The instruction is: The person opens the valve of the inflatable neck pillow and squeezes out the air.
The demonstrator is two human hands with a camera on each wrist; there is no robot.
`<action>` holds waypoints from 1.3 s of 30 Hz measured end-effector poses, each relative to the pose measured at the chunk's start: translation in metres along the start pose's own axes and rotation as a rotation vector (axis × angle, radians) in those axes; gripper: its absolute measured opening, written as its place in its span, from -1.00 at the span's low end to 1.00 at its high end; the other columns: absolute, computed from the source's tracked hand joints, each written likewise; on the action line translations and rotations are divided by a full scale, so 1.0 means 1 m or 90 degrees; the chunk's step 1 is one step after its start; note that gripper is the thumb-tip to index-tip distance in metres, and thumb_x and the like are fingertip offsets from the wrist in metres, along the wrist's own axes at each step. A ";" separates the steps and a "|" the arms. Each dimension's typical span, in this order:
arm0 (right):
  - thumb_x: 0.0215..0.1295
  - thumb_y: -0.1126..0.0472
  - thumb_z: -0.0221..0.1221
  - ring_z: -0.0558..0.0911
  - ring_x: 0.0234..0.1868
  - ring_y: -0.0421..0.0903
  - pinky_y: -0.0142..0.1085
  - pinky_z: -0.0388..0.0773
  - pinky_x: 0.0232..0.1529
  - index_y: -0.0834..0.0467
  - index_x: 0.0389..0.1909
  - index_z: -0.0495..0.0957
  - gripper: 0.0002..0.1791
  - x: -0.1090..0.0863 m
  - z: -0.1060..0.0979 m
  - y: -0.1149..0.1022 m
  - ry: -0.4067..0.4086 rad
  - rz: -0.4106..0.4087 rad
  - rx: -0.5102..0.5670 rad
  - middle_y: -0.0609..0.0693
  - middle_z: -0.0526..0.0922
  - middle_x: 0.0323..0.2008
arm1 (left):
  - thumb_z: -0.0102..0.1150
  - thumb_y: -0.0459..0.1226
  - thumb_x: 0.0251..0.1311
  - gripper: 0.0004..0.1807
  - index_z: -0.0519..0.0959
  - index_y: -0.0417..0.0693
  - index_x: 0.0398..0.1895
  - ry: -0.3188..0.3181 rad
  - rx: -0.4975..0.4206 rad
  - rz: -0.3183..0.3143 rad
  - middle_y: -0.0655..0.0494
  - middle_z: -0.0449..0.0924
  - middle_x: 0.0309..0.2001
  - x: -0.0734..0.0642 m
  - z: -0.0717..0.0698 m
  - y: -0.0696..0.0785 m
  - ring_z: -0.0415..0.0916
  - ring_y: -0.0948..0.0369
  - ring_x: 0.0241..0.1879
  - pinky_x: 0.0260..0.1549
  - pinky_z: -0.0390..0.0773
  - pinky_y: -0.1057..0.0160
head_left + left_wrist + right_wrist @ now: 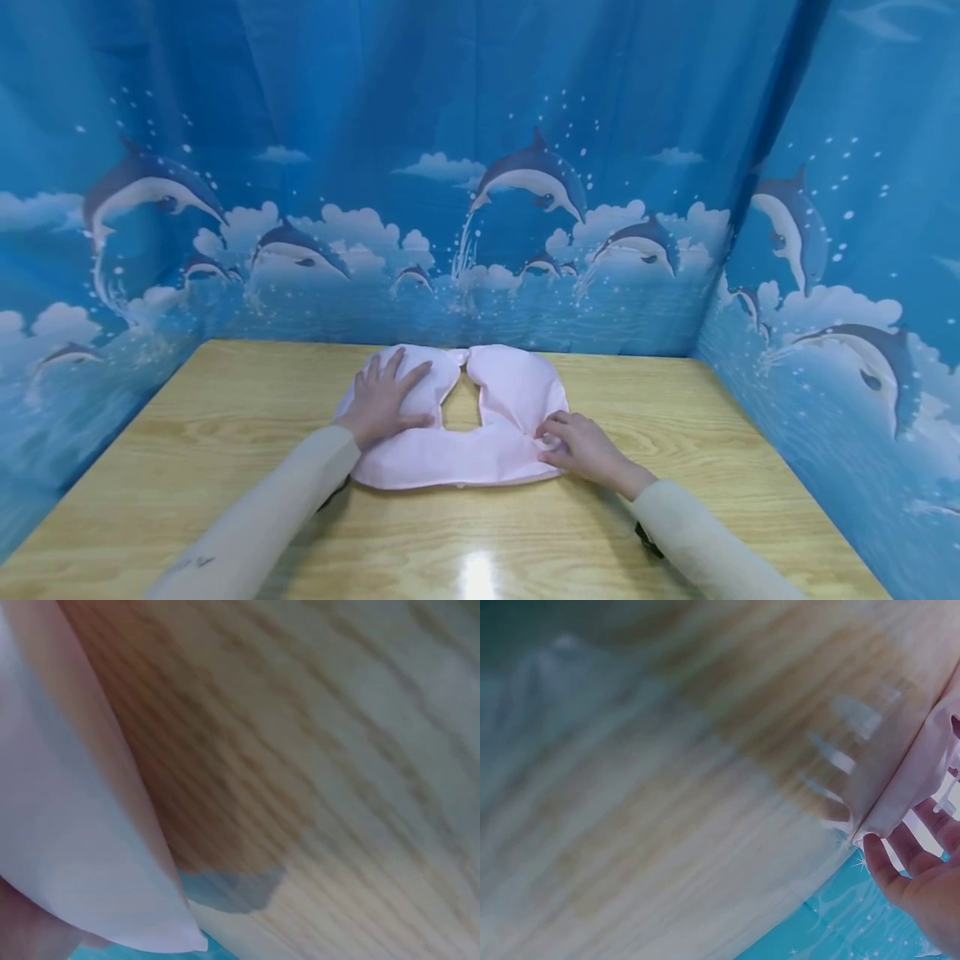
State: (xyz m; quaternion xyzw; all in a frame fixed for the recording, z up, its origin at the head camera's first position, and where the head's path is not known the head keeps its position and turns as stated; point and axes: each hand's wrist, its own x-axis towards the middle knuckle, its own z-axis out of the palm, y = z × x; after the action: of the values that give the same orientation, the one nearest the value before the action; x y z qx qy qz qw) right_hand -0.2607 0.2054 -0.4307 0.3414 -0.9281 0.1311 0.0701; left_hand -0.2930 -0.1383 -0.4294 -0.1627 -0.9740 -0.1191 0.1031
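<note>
A pale pink U-shaped neck pillow [457, 457] lies flat on the wooden table, its two ends meeting at the far side around a gap. Spread fingers of my left hand [386, 402] rest on its left lobe. At the right side, my right hand [588, 450] pinches the pillow's cloth, with a small pale bit showing between thumb and fingers. In the right wrist view, the curled fingers of the right hand [926, 889] are at the pillow's edge [907, 784], near a thin white tab or cord. The left wrist view shows mostly the pillow's side [82, 802].
The light wood-grain table [660, 408] shines near its front edge. Blue curtains [420, 75] printed with dolphins and clouds stand around its back and both sides.
</note>
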 end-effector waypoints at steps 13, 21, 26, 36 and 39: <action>0.12 -0.02 0.22 0.51 -0.25 -0.12 -0.14 0.45 -0.20 -0.02 -0.24 0.54 -0.77 0.002 0.000 0.000 0.002 -0.005 0.005 -0.10 0.55 -0.21 | 0.12 0.36 -0.16 -0.12 0.22 0.34 0.31 -0.040 -0.011 -0.016 -0.20 0.05 0.37 0.003 0.003 -0.003 -0.05 -0.38 0.28 0.12 0.00 -0.43; 0.10 -0.02 0.24 0.52 -0.23 -0.12 -0.13 0.46 -0.17 -0.04 -0.26 0.54 -0.78 0.002 -0.001 -0.002 -0.001 0.013 0.011 -0.10 0.55 -0.20 | 0.12 0.35 -0.15 -0.15 0.26 0.33 0.28 -0.029 -0.007 -0.004 -0.20 0.08 0.35 0.004 0.011 -0.006 0.05 -0.37 0.24 0.06 0.13 -0.42; 0.11 -0.03 0.23 0.53 -0.20 -0.10 -0.12 0.45 -0.13 -0.05 -0.25 0.54 -0.78 0.002 -0.001 -0.002 -0.009 0.025 0.015 -0.10 0.55 -0.19 | 0.14 0.33 -0.14 -0.17 0.28 0.32 0.27 -0.039 -0.022 -0.011 -0.19 0.04 0.36 0.004 0.010 -0.004 0.06 -0.36 0.24 0.01 0.17 -0.43; 0.11 0.00 0.24 0.52 -0.23 -0.10 -0.12 0.45 -0.16 -0.03 -0.27 0.55 -0.79 0.002 -0.001 -0.002 -0.005 0.018 0.018 -0.09 0.55 -0.21 | 0.15 0.33 -0.15 -0.21 0.32 0.35 0.22 -0.046 -0.049 -0.006 -0.13 0.07 0.34 0.004 0.007 -0.001 0.08 -0.29 0.24 -0.02 0.25 -0.37; 0.11 0.00 0.23 0.52 -0.22 -0.10 -0.12 0.45 -0.16 -0.03 -0.27 0.55 -0.79 0.002 -0.001 -0.001 -0.009 0.021 0.018 -0.09 0.56 -0.21 | 0.18 0.32 -0.17 -0.24 0.35 0.35 0.18 -0.033 -0.052 0.005 -0.13 0.10 0.32 0.002 0.006 0.000 0.12 -0.28 0.20 -0.05 0.28 -0.36</action>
State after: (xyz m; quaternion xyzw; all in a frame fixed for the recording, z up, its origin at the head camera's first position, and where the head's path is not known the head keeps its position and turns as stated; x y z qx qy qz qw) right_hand -0.2610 0.2039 -0.4291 0.3279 -0.9322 0.1426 0.0565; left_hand -0.2958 -0.1357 -0.4348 -0.1733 -0.9701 -0.1542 0.0717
